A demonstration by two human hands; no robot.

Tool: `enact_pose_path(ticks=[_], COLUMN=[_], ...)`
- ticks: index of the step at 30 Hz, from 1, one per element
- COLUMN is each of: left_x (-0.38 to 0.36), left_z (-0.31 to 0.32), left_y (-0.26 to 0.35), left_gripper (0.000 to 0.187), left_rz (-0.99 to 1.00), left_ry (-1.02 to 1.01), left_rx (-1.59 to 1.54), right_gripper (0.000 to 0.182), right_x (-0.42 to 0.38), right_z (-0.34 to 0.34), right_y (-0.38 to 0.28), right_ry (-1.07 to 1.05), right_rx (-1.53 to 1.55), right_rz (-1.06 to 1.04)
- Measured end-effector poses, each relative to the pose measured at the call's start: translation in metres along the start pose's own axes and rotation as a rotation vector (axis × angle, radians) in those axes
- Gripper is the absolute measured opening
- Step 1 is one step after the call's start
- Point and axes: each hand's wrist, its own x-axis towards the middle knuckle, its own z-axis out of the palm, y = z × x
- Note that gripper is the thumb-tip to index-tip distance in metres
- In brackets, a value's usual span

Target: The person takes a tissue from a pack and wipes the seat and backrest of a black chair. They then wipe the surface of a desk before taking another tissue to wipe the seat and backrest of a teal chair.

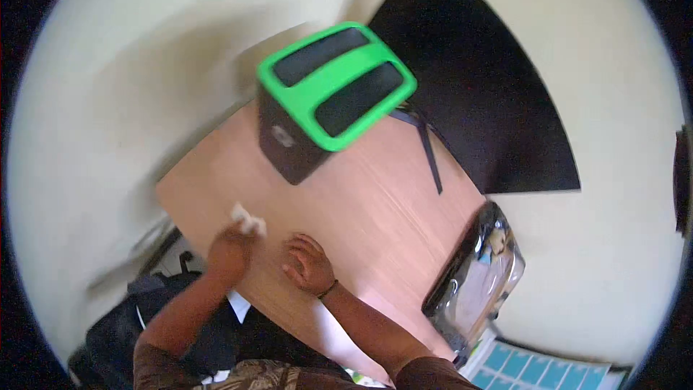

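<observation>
Our left hand (232, 251) grasps a small, crumpled white cloth (250, 221) at its fingertips; our right hand (310, 266), released, is farther from it

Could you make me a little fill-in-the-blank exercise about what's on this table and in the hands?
The bin on the table has a lid that is bright ____.
That lid has ____ dark panels.
The crumpled thing in the left hand is ____.
The right hand has a dark band around its ____.

Missing words: green; two; white; wrist.
</observation>
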Motion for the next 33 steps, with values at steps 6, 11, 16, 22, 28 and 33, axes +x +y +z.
enact_pose_path(ticks=[6, 11, 16, 22, 28, 33], left_x=[0.077, 0.221, 0.342, 0.405, 0.382, 0.447], left_z=[-0.014, 0.027, 0.025, 0.059, 0.026, 0.028], left_y=[0.089, 0.133, 0.161, 0.158, 0.234, 0.233], left_gripper=[0.036, 0.036, 0.042, 0.045, 0.059, 0.061], left_rz=[0.407, 0.344, 0.276, -0.217, 0.360, 0.220], left_ry=[-0.063, 0.092, -0.124, 0.374, -0.080, -0.071], left_rx=[-0.290, -0.165, -0.033, 0.155, 0.009, -0.163], right_gripper=[0.037, 0.043, 0.061, 0.066, 0.062, 0.059], right_x=[-0.090, -0.148, -0.149, -0.152, -0.157, -0.158], right_z=[-0.017, -0.035, -0.051, -0.051, -0.055, -0.055], right_y=[-0.008, -0.002, -0.003, 0.004, 0.002, 0.001], right_ry=[0.375, 0.553, 0.401, 0.344, 0.388, 0.362], right_rx=[0.096, -0.132, -0.218, -0.176, -0.115, -0.101], right_rz=[0.212, 0.501, 0.585, 0.604, 0.599, 0.613])
